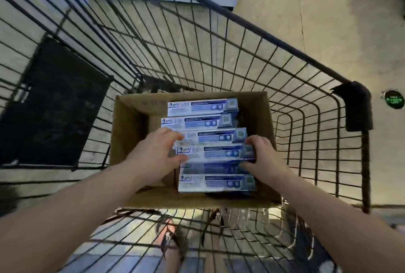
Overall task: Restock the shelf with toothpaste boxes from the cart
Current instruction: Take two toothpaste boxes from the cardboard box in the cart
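A black wire cart point(252, 58) holds an open cardboard box point(129, 119). Inside it lie several blue-and-white toothpaste boxes point(202, 106) in a row, long sides across. My left hand point(157, 152) grips the left end of one toothpaste box point(215, 153) in the middle of the row, thumb and fingers around it. My right hand point(263, 156) grips the right end of that same box. The box sits slightly above its neighbours. Another toothpaste box point(217, 183) lies nearest to me.
A black folded child-seat panel point(54, 106) hangs on the cart's left side. The cart's thick rim corner point(357, 106) stands to the right. Beige floor tiles point(339, 20) lie beyond, with a round green floor sticker point(394, 99). My foot in a sandal point(168, 235) shows below the cart.
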`<state>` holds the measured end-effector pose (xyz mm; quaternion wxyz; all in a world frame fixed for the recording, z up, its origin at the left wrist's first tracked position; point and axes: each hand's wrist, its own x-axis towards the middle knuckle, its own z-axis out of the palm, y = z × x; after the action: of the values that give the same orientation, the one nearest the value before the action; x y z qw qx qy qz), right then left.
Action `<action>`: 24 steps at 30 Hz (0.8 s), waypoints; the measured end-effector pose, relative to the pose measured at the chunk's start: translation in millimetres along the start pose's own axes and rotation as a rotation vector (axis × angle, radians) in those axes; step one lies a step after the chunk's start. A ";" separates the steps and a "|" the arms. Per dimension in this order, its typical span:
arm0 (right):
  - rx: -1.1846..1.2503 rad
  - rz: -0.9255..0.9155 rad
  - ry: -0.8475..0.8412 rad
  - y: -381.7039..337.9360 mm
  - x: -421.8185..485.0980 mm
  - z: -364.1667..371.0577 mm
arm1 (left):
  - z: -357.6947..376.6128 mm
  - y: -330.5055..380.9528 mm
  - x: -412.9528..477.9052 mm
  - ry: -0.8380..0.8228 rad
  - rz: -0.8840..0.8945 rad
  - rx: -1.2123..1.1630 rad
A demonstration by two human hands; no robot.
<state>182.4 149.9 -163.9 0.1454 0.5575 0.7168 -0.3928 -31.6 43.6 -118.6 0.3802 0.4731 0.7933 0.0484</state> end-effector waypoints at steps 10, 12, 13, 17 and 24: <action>-0.074 -0.116 0.046 13.8 6.9 21.2 | 24.2 -26.3 21.0 0.085 -0.059 -0.222; -0.078 -0.132 0.031 14.1 4.3 20.6 | 27.1 -30.3 21.3 0.102 -0.069 -0.256; -0.060 -0.140 0.021 14.0 2.4 19.3 | 27.9 -32.0 21.0 0.112 -0.074 -0.269; 0.105 -0.161 -0.006 13.3 -11.0 2.6 | 26.8 -35.5 20.7 0.157 -0.077 -0.270; 0.444 -0.258 0.104 14.5 -35.0 -43.3 | 41.4 -38.0 38.3 0.092 -0.065 -0.263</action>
<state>217.4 158.3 -119.0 -0.0688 0.4994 0.6846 -0.5264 -42.0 41.3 -185.7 0.4034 0.3904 0.8117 0.1613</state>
